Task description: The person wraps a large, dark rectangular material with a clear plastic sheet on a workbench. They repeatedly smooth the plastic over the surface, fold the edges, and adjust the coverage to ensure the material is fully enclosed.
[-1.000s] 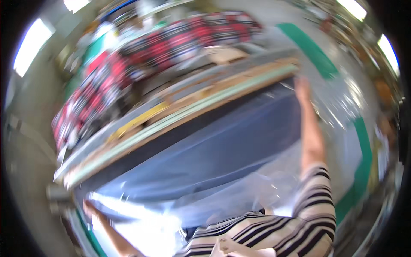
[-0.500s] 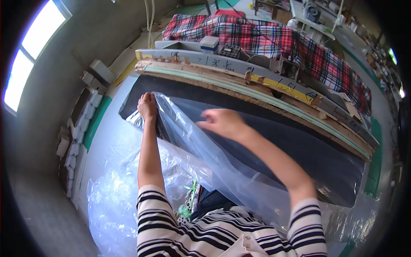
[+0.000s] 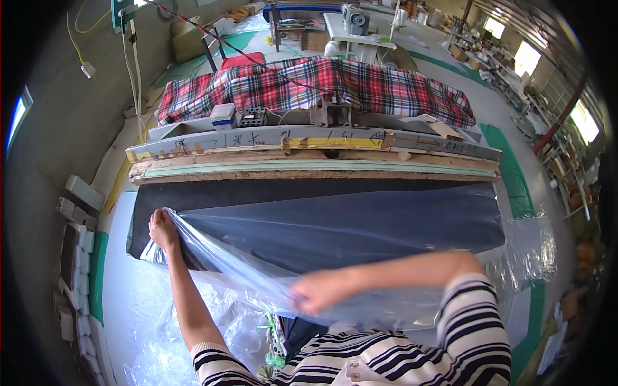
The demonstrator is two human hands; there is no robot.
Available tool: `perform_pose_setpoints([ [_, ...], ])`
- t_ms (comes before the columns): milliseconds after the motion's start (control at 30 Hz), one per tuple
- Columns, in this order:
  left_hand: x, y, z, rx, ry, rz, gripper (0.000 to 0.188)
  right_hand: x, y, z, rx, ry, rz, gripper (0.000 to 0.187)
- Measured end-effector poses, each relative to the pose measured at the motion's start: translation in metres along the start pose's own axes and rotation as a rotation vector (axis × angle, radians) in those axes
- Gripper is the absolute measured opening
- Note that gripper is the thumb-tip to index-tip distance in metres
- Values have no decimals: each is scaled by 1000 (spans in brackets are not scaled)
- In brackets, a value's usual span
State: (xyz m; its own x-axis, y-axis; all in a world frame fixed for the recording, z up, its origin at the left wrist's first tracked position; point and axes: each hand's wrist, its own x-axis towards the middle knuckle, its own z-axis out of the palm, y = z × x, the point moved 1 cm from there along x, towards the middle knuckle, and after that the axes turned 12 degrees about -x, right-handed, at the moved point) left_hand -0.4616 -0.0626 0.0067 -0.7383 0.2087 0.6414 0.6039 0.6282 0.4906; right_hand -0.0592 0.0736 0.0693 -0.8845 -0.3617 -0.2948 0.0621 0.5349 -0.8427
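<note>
My left hand (image 3: 162, 230) is closed on the gathered edge of a clear plastic film (image 3: 367, 222) near the left end of a black work surface (image 3: 161, 196). From that grip the film runs in tight folds down to the right and lies over most of the black surface. My right hand (image 3: 318, 291) is over the film's near part, low in the middle and close to my body. It is smeared by motion, so its fingers and any hold on the film cannot be made out.
Behind the black surface runs a long wooden bar with a pale green strip (image 3: 309, 168), part of a grey metal machine (image 3: 238, 138). A plaid cloth (image 3: 386, 87) covers its back. Crumpled clear plastic (image 3: 174, 328) lies at the near left. A sewing machine (image 3: 355, 20) stands far behind.
My view has turned and levelled toward the bench. My right hand has come down from above the black surface to the near part of the film. My left hand keeps its grip.
</note>
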Motion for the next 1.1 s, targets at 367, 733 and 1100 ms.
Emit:
perform_pose_setpoints([
  [367, 10, -50, 34, -34, -192, -78, 34, -616, 76, 254, -86, 728, 1563, 13],
  [733, -6, -14, 10, -65, -331, 11, 32, -639, 187, -47, -1055, 1480, 1926, 27],
  [1100, -4, -95, -38, 89, -328, 19, 25, -456, 169, 13, -218, 1548, 1229, 41],
])
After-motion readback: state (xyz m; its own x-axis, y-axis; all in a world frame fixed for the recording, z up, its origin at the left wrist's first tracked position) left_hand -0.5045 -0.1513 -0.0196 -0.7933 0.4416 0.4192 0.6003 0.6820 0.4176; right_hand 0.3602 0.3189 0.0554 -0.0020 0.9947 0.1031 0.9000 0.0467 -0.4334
